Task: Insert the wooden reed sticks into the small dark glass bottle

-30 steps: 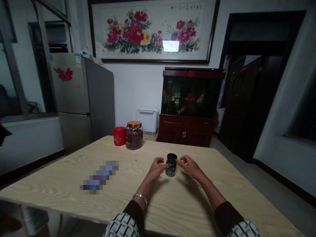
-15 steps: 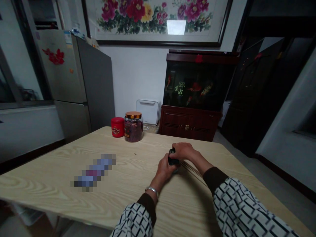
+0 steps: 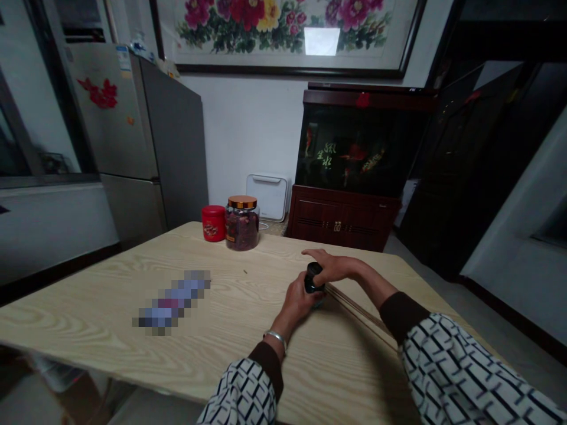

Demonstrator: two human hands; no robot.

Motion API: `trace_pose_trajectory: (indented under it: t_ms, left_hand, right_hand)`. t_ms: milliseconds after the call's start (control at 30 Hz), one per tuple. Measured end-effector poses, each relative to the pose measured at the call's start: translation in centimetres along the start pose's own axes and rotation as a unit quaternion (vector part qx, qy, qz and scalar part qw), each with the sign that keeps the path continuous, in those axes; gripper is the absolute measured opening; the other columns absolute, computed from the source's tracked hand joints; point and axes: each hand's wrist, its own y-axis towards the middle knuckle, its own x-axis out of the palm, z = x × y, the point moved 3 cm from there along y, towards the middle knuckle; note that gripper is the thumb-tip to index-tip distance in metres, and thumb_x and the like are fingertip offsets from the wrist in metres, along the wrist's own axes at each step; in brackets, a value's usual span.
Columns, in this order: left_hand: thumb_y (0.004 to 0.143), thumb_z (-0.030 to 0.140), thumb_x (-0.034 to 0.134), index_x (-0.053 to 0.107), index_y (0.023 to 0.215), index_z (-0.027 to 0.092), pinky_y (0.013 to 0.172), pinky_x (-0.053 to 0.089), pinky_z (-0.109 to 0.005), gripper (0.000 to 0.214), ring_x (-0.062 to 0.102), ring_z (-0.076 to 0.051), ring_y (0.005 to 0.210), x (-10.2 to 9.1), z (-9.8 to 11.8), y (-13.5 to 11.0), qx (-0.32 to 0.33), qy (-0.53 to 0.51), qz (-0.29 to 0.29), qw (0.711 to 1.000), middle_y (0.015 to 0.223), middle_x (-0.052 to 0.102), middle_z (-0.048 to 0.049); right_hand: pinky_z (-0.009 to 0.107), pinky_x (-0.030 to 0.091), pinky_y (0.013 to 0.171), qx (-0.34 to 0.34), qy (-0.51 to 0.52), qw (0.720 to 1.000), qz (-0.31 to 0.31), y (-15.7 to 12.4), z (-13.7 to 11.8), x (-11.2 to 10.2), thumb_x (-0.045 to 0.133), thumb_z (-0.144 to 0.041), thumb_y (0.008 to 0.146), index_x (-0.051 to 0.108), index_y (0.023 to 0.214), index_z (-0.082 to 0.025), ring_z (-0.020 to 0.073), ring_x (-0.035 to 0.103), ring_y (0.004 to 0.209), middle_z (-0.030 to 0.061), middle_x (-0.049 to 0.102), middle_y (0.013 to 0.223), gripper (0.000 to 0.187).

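Observation:
A small dark jar with a black lid (image 3: 313, 277) stands on the wooden table (image 3: 248, 354), mostly hidden by my hands. My left hand (image 3: 296, 300) is shut around its body, with a silver bangle (image 3: 276, 337) on that wrist. My right hand (image 3: 335, 267) lies across the top of the lid, its fingers stretched past it to the left. The thumb is out of sight. Thin parallel lines (image 3: 354, 311) run from under my right forearm across the tabletop.
A red round tin (image 3: 214, 223) and a glass jar with a copper lid (image 3: 241, 222) stand at the table's far edge. A pixelated blurred object (image 3: 172, 301) lies at left. Behind are a fridge (image 3: 133, 141) and a fish tank (image 3: 361, 141).
My hands have closed from either side of the small jar onto it: the left around its body, the right over its lid. The whole view has shifted as my head moved.

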Motion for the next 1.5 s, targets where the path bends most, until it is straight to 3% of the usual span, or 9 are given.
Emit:
trace_pose_trajectory:
  t_ms: [133, 267, 400, 500, 733, 933, 1167, 1300, 1500]
  left_hand:
    - [0.066, 0.027, 0.079, 0.062, 0.114, 0.016, 0.073, 0.048, -0.026, 0.052, 0.065, -0.020, 0.086, 0.1, -0.2, 0.0, -0.011, -0.015, 0.002, 1.000, 0.098, 0.072, -0.0046]
    - [0.066, 0.028, 0.079, 0.060, 0.118, 0.017, 0.074, 0.048, -0.027, 0.057, 0.065, -0.021, 0.088, 0.0, -0.1, 0.0, -0.012, 0.007, -0.001, 1.000, 0.100, 0.071, -0.0052]
    - [0.066, 0.028, 0.080, 0.060, 0.118, 0.017, 0.078, 0.048, -0.027, 0.057, 0.064, -0.021, 0.090, -0.3, 0.3, -0.2, -0.013, 0.017, -0.006, 1.000, 0.101, 0.070, -0.0051]
    - [0.066, 0.029, 0.080, 0.061, 0.118, 0.018, 0.083, 0.048, -0.029, 0.057, 0.063, -0.021, 0.093, -0.5, 0.7, -0.4, -0.013, 0.006, -0.006, 1.000, 0.103, 0.070, -0.0057]
    - [0.066, 0.029, 0.081, 0.061, 0.117, 0.019, 0.085, 0.048, -0.030, 0.056, 0.063, -0.021, 0.095, -0.5, 0.5, -0.6, -0.006, -0.004, -0.005, 1.000, 0.104, 0.069, -0.0053]
    - [0.066, 0.032, 0.083, 0.059, 0.119, 0.017, 0.085, 0.049, -0.031, 0.060, 0.063, -0.022, 0.094, -0.4, 0.6, -0.6, -0.015, -0.017, -0.007, 1.000, 0.103, 0.069, -0.0072]
    - [0.066, 0.033, 0.082, 0.059, 0.120, 0.018, 0.085, 0.048, -0.031, 0.060, 0.063, -0.021, 0.095, -0.4, 0.4, -0.5, -0.013, -0.011, -0.010, 1.000, 0.105, 0.069, -0.0061]
    - [0.066, 0.033, 0.083, 0.059, 0.119, 0.018, 0.084, 0.049, -0.032, 0.060, 0.063, -0.022, 0.095, -0.4, 0.4, -0.5, -0.020, -0.008, -0.012, 1.000, 0.104, 0.069, -0.0068]
    - [0.066, 0.032, 0.083, 0.060, 0.120, 0.019, 0.086, 0.049, -0.032, 0.060, 0.063, -0.023, 0.098, -0.4, 0.5, -0.6, -0.017, -0.022, -0.008, 1.000, 0.107, 0.069, -0.0066]
  right_hand:
    - [0.044, 0.045, 0.096, 0.067, -0.029, 0.997, 0.017, 0.5, 0.2, 0.0, 0.070, -0.062, 0.068, 0.056, 0.134, -0.016, 0.0361, 0.057, 0.119, 0.0206, 0.056, 0.135, 0.081]
    - [0.039, 0.048, 0.084, 0.043, -0.049, 0.998, 0.017, 1.0, 0.2, -0.2, 0.075, -0.045, 0.067, 0.070, 0.106, -0.018, 0.0329, 0.064, 0.102, 0.0158, 0.070, 0.111, 0.047]
    - [0.032, 0.050, 0.078, -0.023, 0.153, 0.986, 0.062, 0.0, 1.6, -1.9, 0.075, -0.020, 0.060, 0.065, 0.107, -0.019, 0.0221, 0.064, 0.091, 0.0081, 0.069, 0.107, 0.049]
    - [0.030, 0.050, 0.079, -0.047, 0.345, 0.926, 0.148, -2.5, 3.0, -2.2, 0.074, -0.022, 0.064, 0.057, 0.117, -0.019, 0.0176, 0.063, 0.089, 0.0069, 0.066, 0.111, 0.056]
    - [0.037, 0.052, 0.083, 0.014, 0.552, 0.799, 0.238, -8.8, 3.5, 9.8, 0.077, -0.038, 0.070, 0.047, 0.102, -0.025, 0.0231, 0.067, 0.094, 0.0050, 0.067, 0.103, 0.046]
    - [0.042, 0.049, 0.093, 0.056, 0.360, 0.882, 0.300, -10.7, 2.3, 15.6, 0.069, -0.039, 0.074, 0.049, 0.101, -0.026, 0.0270, 0.063, 0.103, 0.0062, 0.066, 0.107, 0.036]
    - [0.039, 0.048, 0.086, 0.145, 0.196, 0.919, 0.309, -10.7, 7.1, 12.2, 0.053, -0.046, 0.086, 0.057, 0.106, -0.026, 0.0274, 0.063, 0.100, 0.0085, 0.065, 0.109, 0.028]
    - [0.033, 0.042, 0.076, 0.209, 0.018, 0.958, 0.196, -9.8, 10.2, 10.1, 0.048, -0.032, 0.087, 0.066, 0.092, -0.022, 0.0246, 0.063, 0.093, 0.0096, 0.068, 0.100, 0.021]
    - [0.030, 0.037, 0.067, 0.248, -0.009, 0.957, 0.149, -9.2, 11.4, 10.7, 0.052, -0.032, 0.085, 0.068, 0.088, -0.024, 0.0237, 0.064, 0.091, 0.0082, 0.071, 0.096, 0.019]
